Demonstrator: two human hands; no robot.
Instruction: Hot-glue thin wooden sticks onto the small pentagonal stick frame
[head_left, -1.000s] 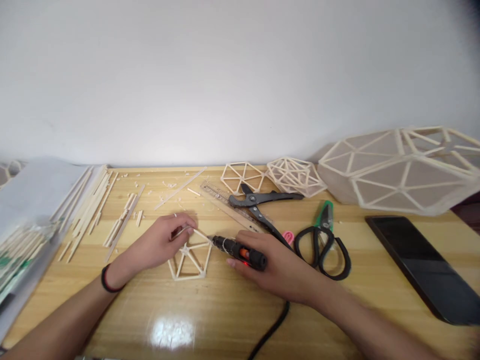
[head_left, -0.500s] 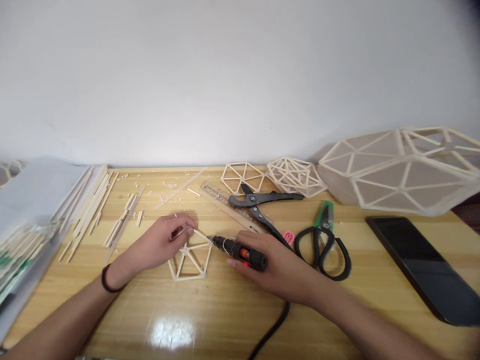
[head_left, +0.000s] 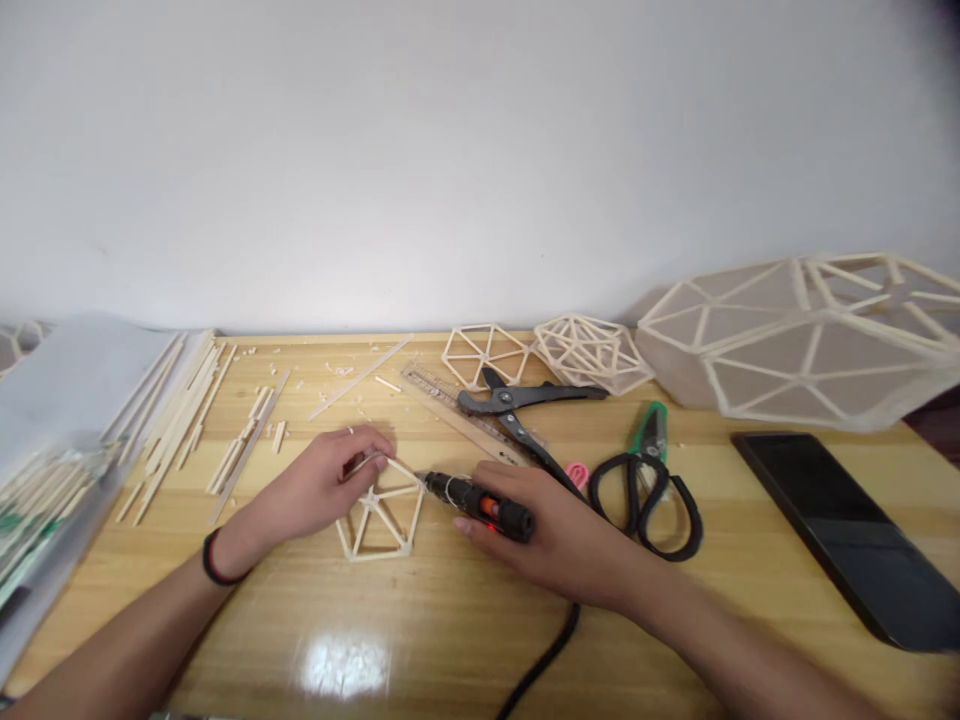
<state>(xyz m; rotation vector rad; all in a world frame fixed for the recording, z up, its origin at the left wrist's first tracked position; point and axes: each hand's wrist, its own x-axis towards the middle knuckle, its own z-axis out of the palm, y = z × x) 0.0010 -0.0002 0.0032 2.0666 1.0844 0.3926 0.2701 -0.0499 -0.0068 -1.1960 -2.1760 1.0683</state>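
Observation:
A small pentagon frame of thin wooden sticks (head_left: 381, 520) lies flat on the wooden table (head_left: 450, 630). My left hand (head_left: 319, 487) rests at its upper left corner, fingers pinching a stick of the frame there. In my right hand (head_left: 555, 535) I grip a black pen-like hot tool (head_left: 480, 505) with an orange button and a black cord running off toward me. Its tip touches the frame's right corner.
Black cutters (head_left: 517, 410), a ruler (head_left: 457, 415), green-handled snips (head_left: 651, 430) and black scissors (head_left: 649, 500) lie to the right. Finished stick frames (head_left: 592, 350) and a large polyhedron shade (head_left: 810, 340) stand at the back right. A phone (head_left: 847, 530) lies far right. Loose sticks (head_left: 180, 410) sit left.

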